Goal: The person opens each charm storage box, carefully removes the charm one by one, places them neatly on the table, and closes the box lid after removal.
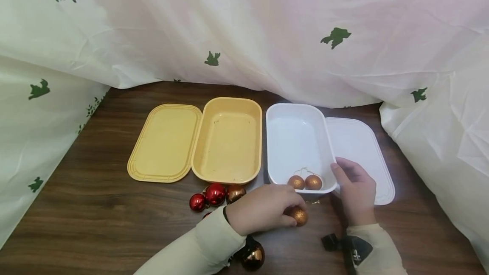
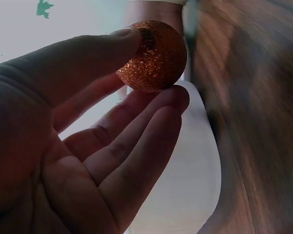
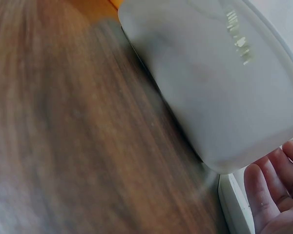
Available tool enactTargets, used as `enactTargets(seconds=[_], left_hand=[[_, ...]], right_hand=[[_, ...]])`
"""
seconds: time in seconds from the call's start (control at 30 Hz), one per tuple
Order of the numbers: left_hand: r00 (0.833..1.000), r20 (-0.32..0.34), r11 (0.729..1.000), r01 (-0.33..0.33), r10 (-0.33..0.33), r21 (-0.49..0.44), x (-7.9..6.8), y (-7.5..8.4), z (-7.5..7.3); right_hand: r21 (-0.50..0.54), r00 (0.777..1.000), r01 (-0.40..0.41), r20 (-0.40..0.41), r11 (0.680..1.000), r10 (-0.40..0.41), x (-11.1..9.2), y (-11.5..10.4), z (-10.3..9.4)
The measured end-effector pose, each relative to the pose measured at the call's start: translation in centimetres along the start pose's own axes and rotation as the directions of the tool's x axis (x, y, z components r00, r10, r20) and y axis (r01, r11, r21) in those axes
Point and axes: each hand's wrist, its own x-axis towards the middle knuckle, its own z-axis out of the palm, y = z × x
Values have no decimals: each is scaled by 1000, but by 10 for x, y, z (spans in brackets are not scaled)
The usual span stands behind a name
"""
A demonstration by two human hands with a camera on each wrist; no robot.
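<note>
My left hand pinches a glittery copper bauble between thumb and fingertips, just in front of the white box. In the left wrist view the same bauble shows between the thumb and the fingers. Two similar copper baubles with thin gold loops lie inside the white box at its near end. My right hand holds the box's right rim near the front corner, thumb at the edge. From the right wrist view, its fingers lie by the box's outer wall.
A yellow box stands left of the white one, with a yellow lid beside it. A white lid lies at right. Red baubles and shiny brown baubles are around my left forearm. Bird-patterned cloth hangs behind.
</note>
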Motion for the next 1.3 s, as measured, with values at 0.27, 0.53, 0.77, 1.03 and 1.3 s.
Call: enactTargets(seconds=[0.27,0.53,0.77,1.03,1.3], left_hand=[[1000,3,997,18,-18,77,-1,0,4],[999,13,991,49,-51,127,-1,-1,9],[996,22,986,84,-88,147,-1,0,12],[995,1,983,97,-98,153,0,-1,15],[993,-3,986,115,-116,117,0,-2,16]], right_hand=[[24,1000,26,-12,999,-26,0,0,0],[-6,1000,15,-3,1000,-15,0,0,1],[-14,1000,-9,0,1000,9,1,1,1],[-16,1000,-3,-3,1000,3,1,2,1],[-26,1000,-2,-1,1000,2,1,1,1]])
